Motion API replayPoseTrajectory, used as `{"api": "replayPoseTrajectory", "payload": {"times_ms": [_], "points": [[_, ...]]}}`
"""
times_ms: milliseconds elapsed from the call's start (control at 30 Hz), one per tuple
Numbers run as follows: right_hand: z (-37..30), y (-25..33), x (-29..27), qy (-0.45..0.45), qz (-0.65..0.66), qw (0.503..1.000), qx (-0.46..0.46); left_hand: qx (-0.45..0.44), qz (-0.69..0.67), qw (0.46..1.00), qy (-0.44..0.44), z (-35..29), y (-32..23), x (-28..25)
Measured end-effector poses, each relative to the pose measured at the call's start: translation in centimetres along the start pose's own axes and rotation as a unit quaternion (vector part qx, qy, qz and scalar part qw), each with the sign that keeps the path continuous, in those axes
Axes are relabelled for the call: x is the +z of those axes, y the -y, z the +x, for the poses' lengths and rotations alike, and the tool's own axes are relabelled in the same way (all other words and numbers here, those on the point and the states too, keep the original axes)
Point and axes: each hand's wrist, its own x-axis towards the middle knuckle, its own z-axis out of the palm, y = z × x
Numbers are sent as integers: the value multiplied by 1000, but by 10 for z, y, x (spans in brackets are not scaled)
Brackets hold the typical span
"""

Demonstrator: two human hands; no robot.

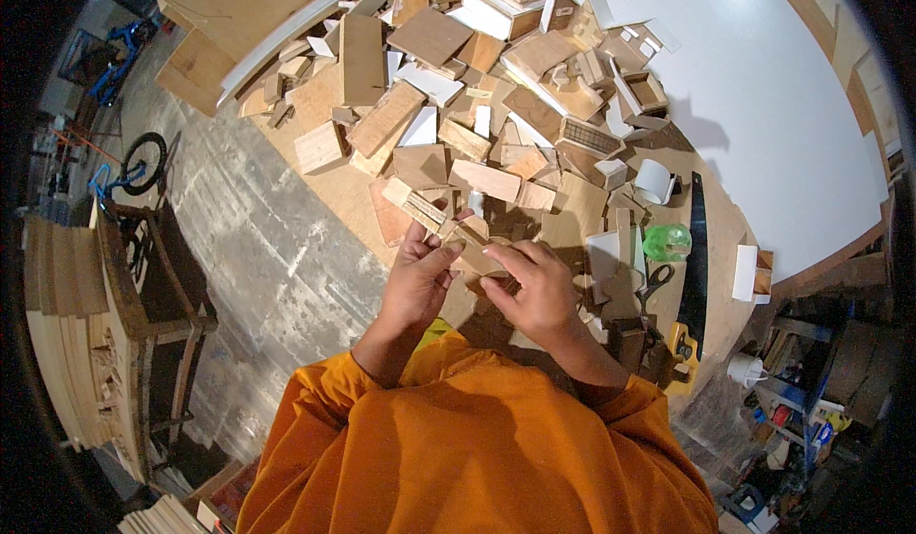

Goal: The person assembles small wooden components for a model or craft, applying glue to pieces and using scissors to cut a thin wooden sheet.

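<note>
My left hand [420, 272] is closed around a small pale wooden piece [473, 251], with the thumb pressed on its near side. At the right end of that piece, my right hand [536, 291] has its thumb and index finger curled against the wood. Just beyond my left fingertips is a light wooden block with a ridged edge [413, 205]; whether it touches them is hard to see. A heap of wood offcuts [485, 179] spreads directly beyond both hands, some bare, some with white faces.
To the right lie black-handled scissors [655, 284], a green plastic bottle piece [667, 242], a white roll [654, 181] and a handsaw with a yellow handle [681, 348]. A large white panel [763, 85] covers the far right. A wooden rack [143, 343] stands left.
</note>
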Motion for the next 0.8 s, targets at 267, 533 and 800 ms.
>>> {"api": "replayPoseTrajectory", "payload": {"times_ms": [267, 533, 800], "points": [[5, -7, -12, -87, 43, 995, -9, 8, -77, 996, 37, -4, -7, 5], [-8, -17, -2, 33, 377, 917, 127, 18, -92, 994, 62, -7, -9, 13], [-5, -12, -13, 35, 317, 940, 121, 33, -61, 996, 55, -9, -9, 18]]}}
